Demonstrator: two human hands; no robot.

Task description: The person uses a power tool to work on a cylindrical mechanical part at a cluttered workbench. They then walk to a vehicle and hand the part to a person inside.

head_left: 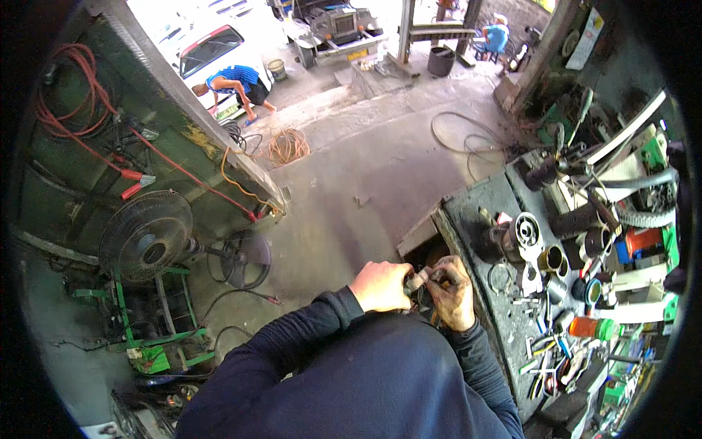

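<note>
While both hands [382,286] [455,298] grip, a small part [417,281] lies between.

Held part [418,280] is mostly covered by fingers [455,276]; type can't be told. Torso [365,380] is cut off by lower edge, truck [340,28] by upper.

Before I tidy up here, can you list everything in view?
Car: one, white, upper left
Truck: one, dark, upper centre
People: two, blue tops, background
Red cable: one coil, red, left wall
Orange cable: one coil, orange, floor
Fan: one, dark, left
Metal frame: one, green, below fan
Workbench: one, dark, right
Hand tools: many, mixed, on workbench
Jar: one, orange with green lid, workbench
Small part: one, greyish, lower centre
Left hand: one, bare, on small part
Right hand: one, smudged, on small part
</note>
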